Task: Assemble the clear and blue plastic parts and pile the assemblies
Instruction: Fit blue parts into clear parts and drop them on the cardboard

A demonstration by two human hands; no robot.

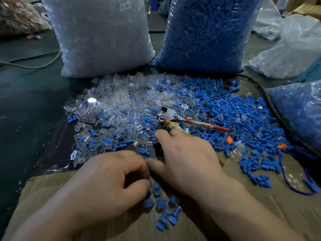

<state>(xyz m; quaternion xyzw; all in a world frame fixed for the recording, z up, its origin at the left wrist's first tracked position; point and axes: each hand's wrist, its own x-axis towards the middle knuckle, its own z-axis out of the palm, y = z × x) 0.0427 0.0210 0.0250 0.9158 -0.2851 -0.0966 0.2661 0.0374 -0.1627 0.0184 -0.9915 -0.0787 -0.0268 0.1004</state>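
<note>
Clear parts (pixel 118 105): transparent plastic, glossy, with bright glints. Blue parts (pixel 234 115): opaque plastic, smooth, with a duller sheen. Assemblies (pixel 165 206): glossy clear shells over blue plastic.

Left sack (pixel 100 40) and right sack (pixel 208 32): thin, crinkled, shiny plastic film. The left sack bears a white paper label (pixel 125 6).

Pliers head (pixel 169 114): bare metal, polished at the rivets. Red handle (pixel 206 126): smooth coating, partly bound in tan wrapping.

Cardboard sheet (pixel 52 192): brown, matt. Dark surface (pixel 26 101): matt, dusty. Cord (pixel 286 171): blue woven fibre.

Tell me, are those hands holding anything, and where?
Cannot tell: the left hand curls with its palm hidden; the right hand reaches among loose parts.
</note>
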